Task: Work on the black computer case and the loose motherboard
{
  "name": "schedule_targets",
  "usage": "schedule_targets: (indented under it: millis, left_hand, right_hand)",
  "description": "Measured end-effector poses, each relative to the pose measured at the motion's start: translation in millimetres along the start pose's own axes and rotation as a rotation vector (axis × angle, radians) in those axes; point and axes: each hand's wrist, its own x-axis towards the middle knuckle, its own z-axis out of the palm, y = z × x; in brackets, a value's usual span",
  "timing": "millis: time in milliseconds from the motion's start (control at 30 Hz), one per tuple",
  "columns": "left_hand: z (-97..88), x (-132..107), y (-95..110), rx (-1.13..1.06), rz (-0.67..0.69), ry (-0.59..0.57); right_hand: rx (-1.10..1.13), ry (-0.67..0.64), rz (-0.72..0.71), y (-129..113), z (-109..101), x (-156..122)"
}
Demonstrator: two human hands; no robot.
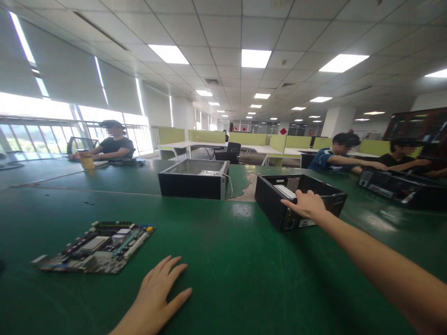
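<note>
A black computer case (pixel 270 202) with an open top stands on the green table, turned at an angle. My right hand (pixel 307 204) reaches over its near edge, fingers curled inside and thumb along the outside. A pale metal box (pixel 285 191) shows inside the case, beside my fingertips. Lower down, my left hand (pixel 161 291) is open and empty, fingers spread low over the tabletop; whether it touches the surface is unclear. To its upper left lies a motherboard (pixel 101 246) with a square silver chip and slots of several colours.
Another open computer case (pixel 190 184) stands farther back, a pale cable hanging at its right. The green table (pixel 223 242) has a worn patch between the cases. People sit at the far left and right; a third case (pixel 405 186) is under a co-worker's hands. A yellow cup (pixel 87 161) stands back left.
</note>
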Motion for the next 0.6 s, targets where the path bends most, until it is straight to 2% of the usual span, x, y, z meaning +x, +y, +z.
schedule_targets:
  millis: [100,200,267,300,400,433,500,600]
  left_hand:
    - [-10.6,36,53,-0.094,0.149,0.006]
    - [-27.5,87,128,-0.144,0.370,0.081]
    - [-38.3,121,183,-0.125,0.542,0.143]
    - [-42.3,135,209,-0.091,0.609,0.136]
    - [-46.7,159,268,0.020,0.798,-0.031]
    - [-46.2,159,280,0.045,0.843,-0.086]
    - [-45.1,149,291,0.082,0.898,-0.152]
    - [-51.9,120,279,0.098,0.980,-0.137]
  right_hand:
    - [-0.002,-0.016,-0.066,6,-13,-19]
    - [0.019,-0.050,-0.175,11,-31,-47]
    - [0.053,-0.085,-0.296,14,-48,-70]
    - [0.084,-0.106,-0.367,14,-57,-82]
    - [0.260,-0.208,-0.537,13,-84,-119]
    - [0.338,-0.251,-0.566,13,-92,-129]
    - [0.499,-0.312,-0.596,13,-103,-147]
    - [0.626,-0.293,-0.601,14,-109,-160]
